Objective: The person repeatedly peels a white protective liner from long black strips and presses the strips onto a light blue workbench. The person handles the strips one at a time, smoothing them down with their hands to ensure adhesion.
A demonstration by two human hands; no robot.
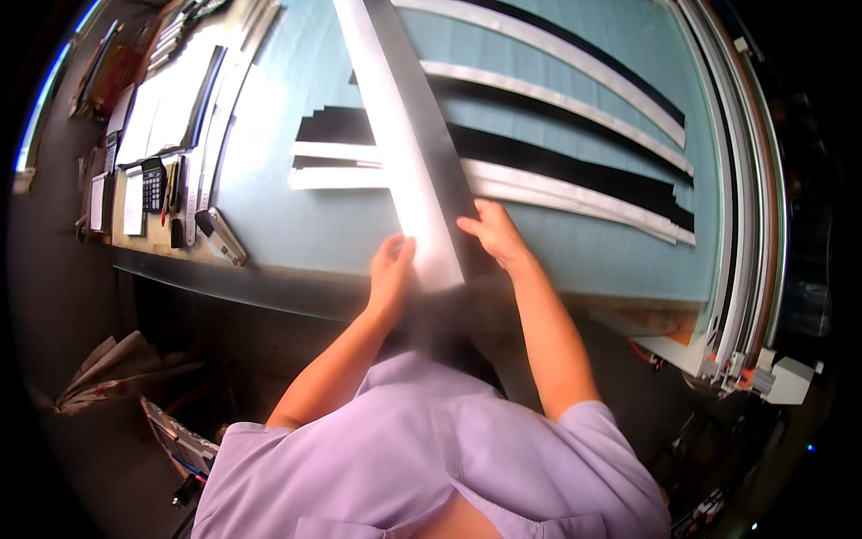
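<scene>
1. The long strip (404,153), white on its left side and dark on its right, is the piece being worked on. It runs from the far part of the table (269,202) toward the person's body, crossing over other strips, and its near end reaches the table's front edge.
2. The left hand (389,278) has its fingers curled in at the strip's left edge, near that end, and appears to pinch it.
3. The right hand (494,235) grasps the dark edge opposite, thumb on top; the fingers beneath are partly hidden.
4. By the look of it, handling of this piece is midway — neither hand has let go, and it lies crosswise to the rest.
5. Several black-and-white strips lie overlapped in the lower stack (548,157), their ends stepped. Beyond it lie the middle strip (539,101) and the far strip (575,49), with no hand on any of them.
6. Whether those lying pieces are finished or waiting cannot be told, so neither can the share of work left.
7. The stapler (222,237) and calculator (153,184) lie at the left, well apart from both hands — neither is in use.
</scene>
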